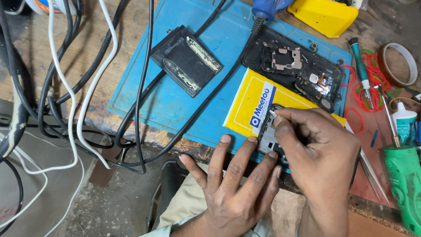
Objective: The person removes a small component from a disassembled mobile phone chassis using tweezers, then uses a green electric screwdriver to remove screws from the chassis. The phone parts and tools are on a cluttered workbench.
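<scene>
- Left hand (234, 184): fingers spread flat, tips pressing the near edge of a small phone board (269, 136); it grips nothing, only pins the board in place
- Right hand (318, 147): thumb and forefinger pinched together on a tiny pale part (272, 113) at the board's upper corner; what the part is cannot be told
- Phone board: lies on a yellow packet (254, 103) at the near edge of the blue mat (144, 94); judged best worked with steady downward pressure from the left fingers and a small, slow pinch, so the board does not skid on the slick packet
- Nearby: black phone frame (294, 70) just beyond; battery (186, 59) farther left on the mat
- Obstructions: black cable (210, 94) crosses the mat close to the packet; tweezers (370, 173) lie under the right wrist; green tool (403, 184) and red rubber bands (366, 92) crowd the right of the tabletop (39, 57)
</scene>
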